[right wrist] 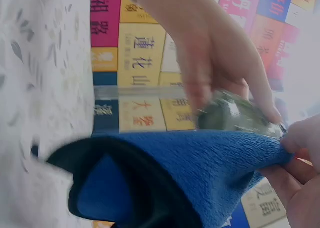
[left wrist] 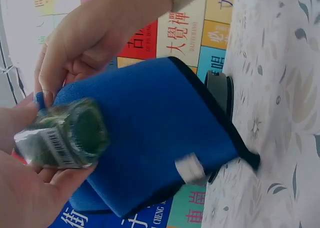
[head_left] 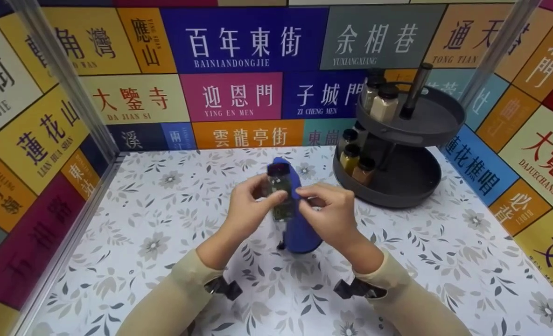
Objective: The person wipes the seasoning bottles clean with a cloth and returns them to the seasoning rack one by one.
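A glass jar with a dark lid and green contents (head_left: 281, 212) is gripped in my left hand (head_left: 250, 203), thumb across its front. In the left wrist view the jar (left wrist: 65, 135) shows its base and a barcode label. My right hand (head_left: 330, 207) pinches a blue cloth with dark edging (head_left: 304, 233) just right of the jar. The cloth (right wrist: 200, 168) hangs down from those fingertips, and a white tag shows on it in the left wrist view. Whether cloth and jar touch I cannot tell.
At the back right stands a dark two-tier round rack (head_left: 397, 198). Its upper tier bears jars, among them one with pale contents (head_left: 384, 105); several more, including a yellow one (head_left: 350, 158), stand on the lower tier. Walls with coloured sign panels (head_left: 239, 42) border the flower-patterned table (head_left: 141, 284).
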`<state>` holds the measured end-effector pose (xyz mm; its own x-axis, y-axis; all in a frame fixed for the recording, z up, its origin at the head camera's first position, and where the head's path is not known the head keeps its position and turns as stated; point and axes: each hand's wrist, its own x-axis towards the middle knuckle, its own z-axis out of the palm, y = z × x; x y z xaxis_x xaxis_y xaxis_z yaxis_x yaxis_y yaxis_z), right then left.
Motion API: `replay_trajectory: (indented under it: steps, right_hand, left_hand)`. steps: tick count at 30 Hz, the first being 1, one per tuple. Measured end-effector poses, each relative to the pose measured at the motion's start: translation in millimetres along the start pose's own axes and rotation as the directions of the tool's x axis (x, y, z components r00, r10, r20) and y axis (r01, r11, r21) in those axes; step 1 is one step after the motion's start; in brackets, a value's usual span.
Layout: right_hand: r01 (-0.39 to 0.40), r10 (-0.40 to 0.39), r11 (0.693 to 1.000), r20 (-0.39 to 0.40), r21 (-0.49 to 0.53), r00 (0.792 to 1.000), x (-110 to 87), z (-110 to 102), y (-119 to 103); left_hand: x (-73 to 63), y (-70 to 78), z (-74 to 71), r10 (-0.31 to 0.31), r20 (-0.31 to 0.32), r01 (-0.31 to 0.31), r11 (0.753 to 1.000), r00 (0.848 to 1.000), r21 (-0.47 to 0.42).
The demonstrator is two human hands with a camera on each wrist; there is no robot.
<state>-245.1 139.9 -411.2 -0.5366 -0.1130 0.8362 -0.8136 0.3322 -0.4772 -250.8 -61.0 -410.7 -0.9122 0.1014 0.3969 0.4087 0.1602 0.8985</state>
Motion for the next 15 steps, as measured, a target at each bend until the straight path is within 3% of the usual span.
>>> replay_trajectory:
  steps: [4,7,11,15]
  right_hand:
    - [0.065,-0.063,0.997,0.079,-0.034,0.995,-7.7,10,0]
    - [0.084,-0.079,0.996,0.125,-0.032,0.989,-10.5,14,0]
    - [0.046,-0.041,0.999,0.172,-0.027,0.984,-7.6,11,4]
    - [-0.009,0.028,0.996,0.204,-0.094,0.978,-0.1,1,10]
  left_hand:
    - [3.6,2.5,-11.3,-0.013,-0.110,0.006,0.998,0.994,-0.062]
    - [5.7,2.8,-18.3,-0.025,-0.135,0.014,0.996,0.991,-0.083]
    - [13.7,-4.7,-21.4,-0.039,-0.141,0.024,0.995,0.989,-0.101]
    - [22.8,-24.8,-21.2,-0.064,-0.154,0.050,0.995,0.986,-0.089]
